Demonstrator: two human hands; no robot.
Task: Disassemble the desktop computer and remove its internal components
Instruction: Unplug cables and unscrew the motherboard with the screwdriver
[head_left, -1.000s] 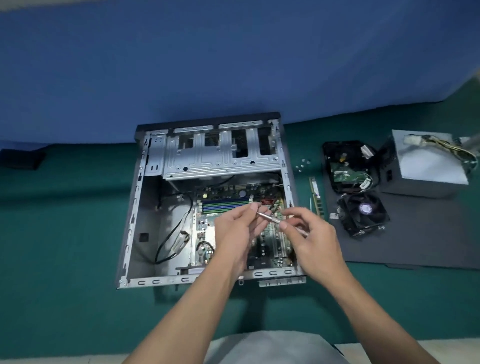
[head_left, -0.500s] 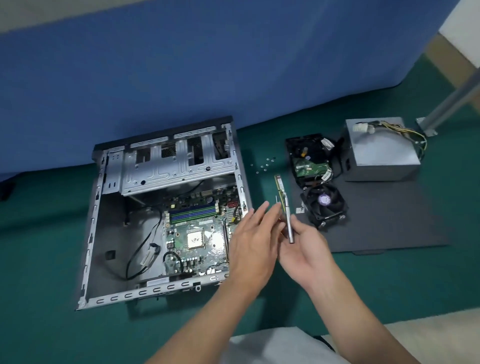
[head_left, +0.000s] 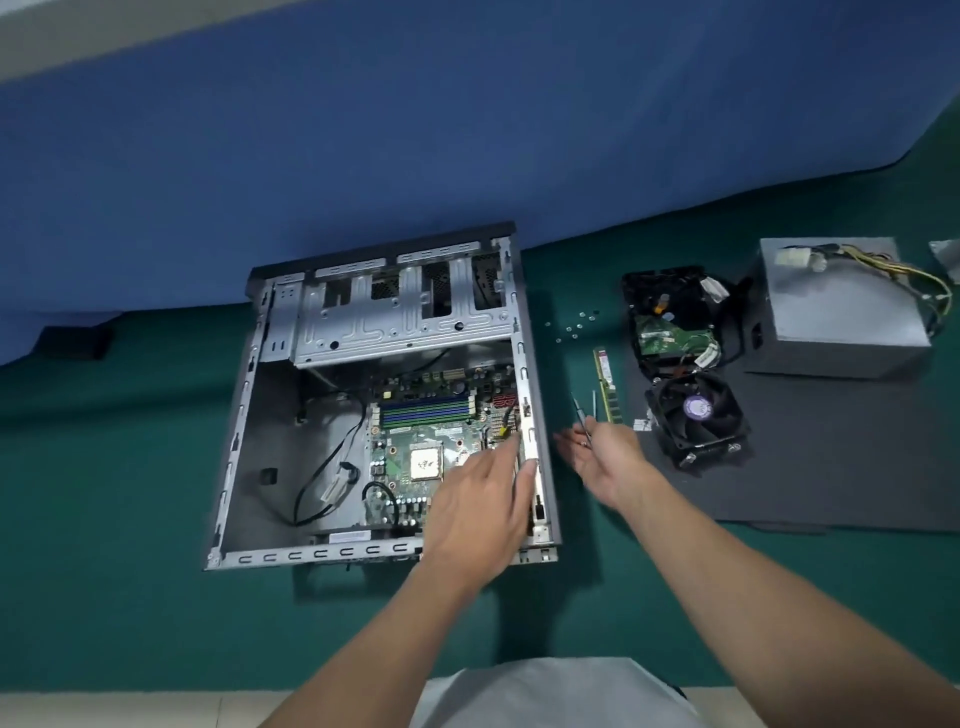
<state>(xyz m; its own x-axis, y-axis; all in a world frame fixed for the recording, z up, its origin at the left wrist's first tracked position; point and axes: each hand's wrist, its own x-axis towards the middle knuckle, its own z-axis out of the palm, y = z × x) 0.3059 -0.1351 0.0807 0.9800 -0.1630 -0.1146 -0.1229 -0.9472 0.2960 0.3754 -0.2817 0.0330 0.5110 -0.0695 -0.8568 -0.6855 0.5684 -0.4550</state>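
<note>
Green cloth (head_left: 130, 519) under everything. Case (head_left: 234, 467) lies open on its side at centre-left, drive cage (head_left: 405, 322) across its far end. Black mat (head_left: 857, 457) to the right. PSU (head_left: 841, 306) sits on the mat's far corner, yellow wires off its top.

Mobo (head_left: 410, 441) is still in the case, against the right wall, with the bare CPU (head_left: 426, 462) in the middle. Fan (head_left: 698, 415) is on the mat's near-left part and has a purple hub sticker, text too small to read. HDD (head_left: 670, 322) is just behind the fan.

Hands are apart. L hand (head_left: 478, 509) is flat, fingers straight, over the mobo's right side by the case wall. R hand (head_left: 605, 457) is outside the case, palm turned in, fingers spread.

RAM stick (head_left: 607, 384) lies on the cloth beside the mat edge; it has a red label, unreadable. Screwdriver (head_left: 582, 418) has its near end at my R fingers. It's blurred, so I can't tell if I'm gripping it or not. Screws (head_left: 574, 327) are scattered past the RAM.
</note>
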